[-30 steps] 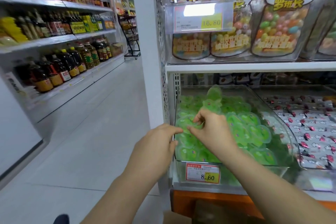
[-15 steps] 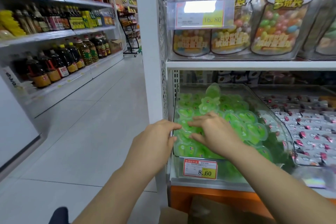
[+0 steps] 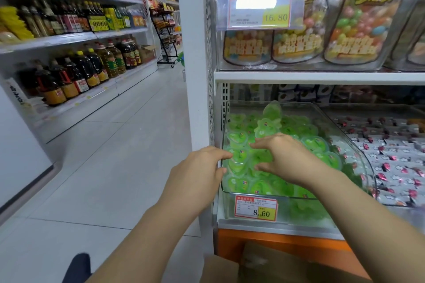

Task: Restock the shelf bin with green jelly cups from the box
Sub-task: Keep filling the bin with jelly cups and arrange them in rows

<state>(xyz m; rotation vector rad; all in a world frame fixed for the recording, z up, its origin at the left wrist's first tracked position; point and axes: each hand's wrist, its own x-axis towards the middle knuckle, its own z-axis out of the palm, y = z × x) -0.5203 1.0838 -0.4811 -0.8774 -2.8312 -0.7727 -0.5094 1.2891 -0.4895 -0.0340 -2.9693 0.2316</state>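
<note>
- Head view: the clear shelf bin (image 3: pixel 299 212) sits on the lower shelf, heaped almost to its front lip with green jelly cups (image 3: pixel 315 143).
- The right hand (image 3: pixel 282 156) lies over the middle of the heap with its fingers spread and fairly straight, touching the top cups and gripping none.
- The left hand (image 3: pixel 202 174) is at the bin's front left corner with its fingers curled. Its fingertips meet a cup by the left wall, but whether it pinches that cup cannot be told.
- The cardboard box (image 3: pixel 276 264) shows at the bottom edge, below the shelf. Its contents are out of sight.
- Handling, as a judgement: the cups look small, light and smooth, with thin plastic walls and film lids. They would probably slide over one another and dent if squeezed. Hold them by the rim or sides, or scoop a loose handful, and avoid pressing on the lids.
- Count: one green bin, one box, one price tag (image 3: pixel 256 208) reading 8.60, and two hands.
- More than a dozen cups show on top, with more beneath, so there are too many to count exactly.
</note>
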